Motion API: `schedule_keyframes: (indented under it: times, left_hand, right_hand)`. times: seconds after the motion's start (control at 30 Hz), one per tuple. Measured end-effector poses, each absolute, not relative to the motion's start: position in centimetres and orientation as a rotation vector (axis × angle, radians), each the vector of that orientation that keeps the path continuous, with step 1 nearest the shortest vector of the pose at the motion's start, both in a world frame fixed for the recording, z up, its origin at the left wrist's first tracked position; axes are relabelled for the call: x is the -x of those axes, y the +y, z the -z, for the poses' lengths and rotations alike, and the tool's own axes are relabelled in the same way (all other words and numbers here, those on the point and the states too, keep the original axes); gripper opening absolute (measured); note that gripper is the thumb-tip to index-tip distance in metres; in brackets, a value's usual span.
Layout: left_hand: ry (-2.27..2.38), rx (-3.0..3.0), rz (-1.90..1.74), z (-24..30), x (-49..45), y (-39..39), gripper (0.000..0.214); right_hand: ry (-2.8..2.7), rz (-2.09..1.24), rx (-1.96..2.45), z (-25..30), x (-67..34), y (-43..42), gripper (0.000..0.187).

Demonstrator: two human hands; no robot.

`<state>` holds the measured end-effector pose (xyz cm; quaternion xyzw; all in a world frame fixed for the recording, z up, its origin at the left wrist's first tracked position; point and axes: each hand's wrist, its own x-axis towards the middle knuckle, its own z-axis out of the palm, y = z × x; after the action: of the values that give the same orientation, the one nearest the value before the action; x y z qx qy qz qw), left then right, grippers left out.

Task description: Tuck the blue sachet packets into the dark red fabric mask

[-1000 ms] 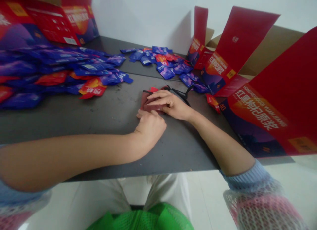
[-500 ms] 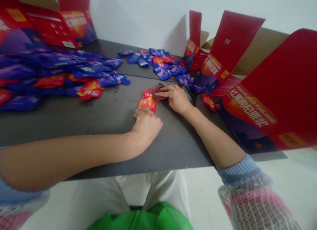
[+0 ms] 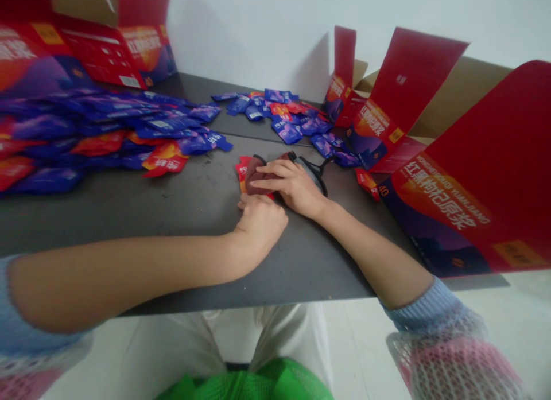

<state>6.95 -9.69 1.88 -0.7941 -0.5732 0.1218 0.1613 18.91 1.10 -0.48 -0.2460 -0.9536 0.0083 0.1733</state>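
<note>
A red and orange sachet [image 3: 242, 168] lies on the dark grey table, largely covered by a cloth. My left hand [image 3: 263, 216] is closed at its near end, knuckles up, and pins it to the table. My right hand [image 3: 295, 187] presses a reddish-brown cloth [image 3: 258, 179] with dark edging down over the sachet, fingers stretched forward on the fabric. The grey side of the cloth and a black strap-like strip trail out to the right beyond that hand.
A big heap of blue and red sachets [image 3: 112, 124] spreads over the left. A smaller pile [image 3: 286, 116] lies at the back. Open red cartons stand at the right [image 3: 469, 199], beyond it [image 3: 374, 127], and at the back left [image 3: 146, 55]. The table's front edge [image 3: 241, 307] is close to me.
My right hand has moved left with the cloth, which now covers most of the red sachet. My left hand keeps its hold at the near end. The view has shifted slightly.
</note>
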Motion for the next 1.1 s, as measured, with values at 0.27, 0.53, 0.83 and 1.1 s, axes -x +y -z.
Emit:
schedule_keyframes:
  times: [0.27,0.53,0.83,1.1]
  left_hand:
    - [-1.719,2.252,-0.233,-1.8,-6.8,-9.5,0.040]
    - [-1.771,2.271,-0.126,-1.4,-6.3,-9.0,0.041]
    - [-1.864,2.226,-0.220,-1.3,-5.7,-8.5,0.057]
    - [-1.594,2.515,-0.270,-2.0,-5.1,-7.3,0.042]
  right_hand:
    - [-2.707,-0.035,0.822,-0.2,-19.3,1.6,0.045]
    - [-2.638,0.090,1.066,0.4,-20.5,3.1,0.044]
    - [-2.498,0.067,1.108,1.3,-20.9,3.7,0.046]
    - [-2.447,-0.123,0.638,1.1,-18.9,1.2,0.046]
